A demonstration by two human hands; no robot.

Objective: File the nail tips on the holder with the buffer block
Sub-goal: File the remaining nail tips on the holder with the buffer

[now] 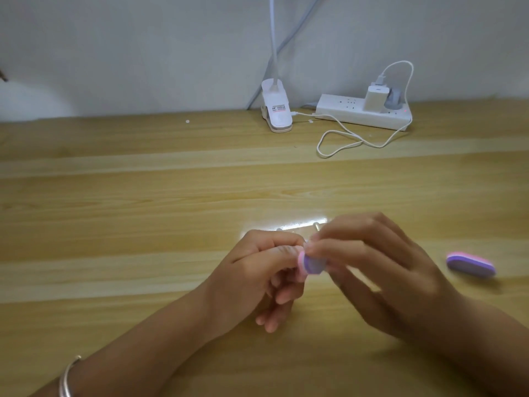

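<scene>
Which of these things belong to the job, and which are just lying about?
In use: pink-and-purple buffer block in the right hand; clear nail-tip holder behind it.
Lying about: second purple buffer block, white clip lamp, white power strip, looped white cable.

One wide-angle view, worn on the person's head, looks forward and down from behind the left hand (257,270) and right hand (380,270). Both hands are close and low in frame. Beyond them the counter (143,196) runs to a wall (114,53).
</scene>
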